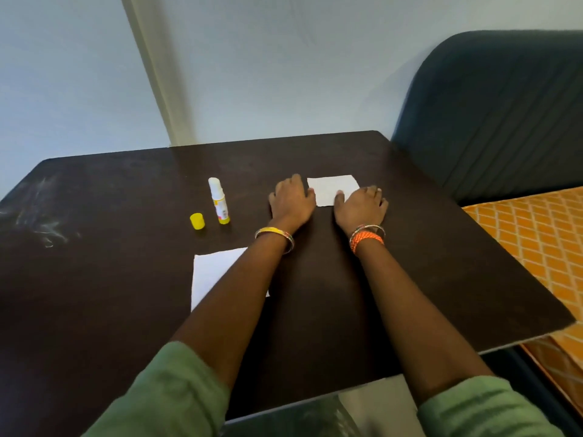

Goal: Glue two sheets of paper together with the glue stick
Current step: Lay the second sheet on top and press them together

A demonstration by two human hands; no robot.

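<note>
— Where are the hands?

— I see my left hand (pixel 291 198) and right hand (pixel 361 206) flat, fingers spread, gripping nothing — both pressing the far sheet (pixel 332 187) at one o'clock on the table (pixel 110 294).

— The rest?

— Glue stick (pixel 218 200) upright at eleven o'clock, cap (pixel 197 221) beside it; near sheet (pixel 211 272) under my left forearm.

Bench (pixel 315 159) dark brown with pale smudges at left; two paper sheets (pixel 332 187) (pixel 214 272) white; glue stick (pixel 218 200) white over yellow, its loose cap (pixel 197 221) yellow; sleeves (pixel 176 392) green; wrist threads (pixel 366 239) orange; bedcover (pixel 536 241) orange with pale lattice; chair (pixel 498 115) dark teal.
</note>
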